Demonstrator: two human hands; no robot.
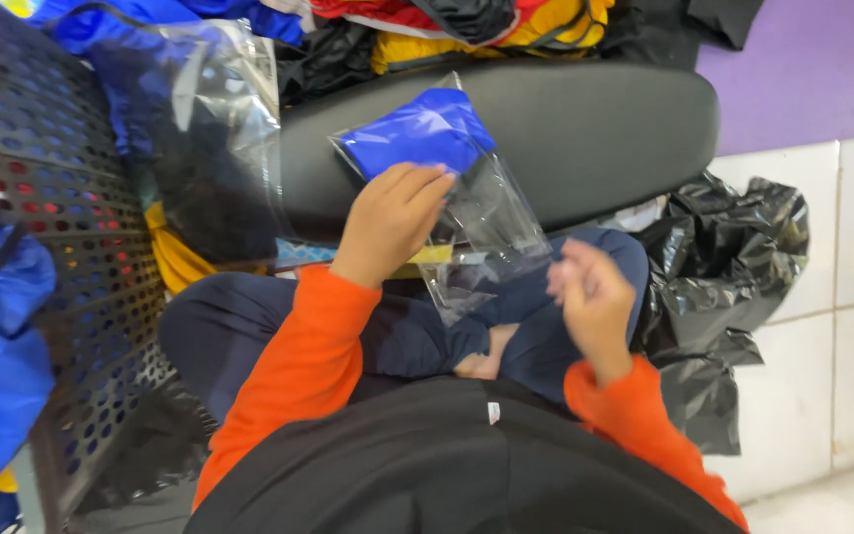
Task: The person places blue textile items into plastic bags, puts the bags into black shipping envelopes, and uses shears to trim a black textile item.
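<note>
At frame centre, the left hand (388,220) curls its fingers onto a folded blue fabric piece (415,133) inside a crinkly clear plastic bag (486,222). The right hand (593,302), blurred, pinches the bag's lower edge above a smooth black padded cushion (595,129).

right hand (590,302): motion-blurred, grip unclear | left hand (387,222): fingertips hidden behind clear bag (486,232) | perforated metal rack (42,198): cut off at 9 o'clock | clothes pile (447,25): cut off at 12 o'clock
</note>
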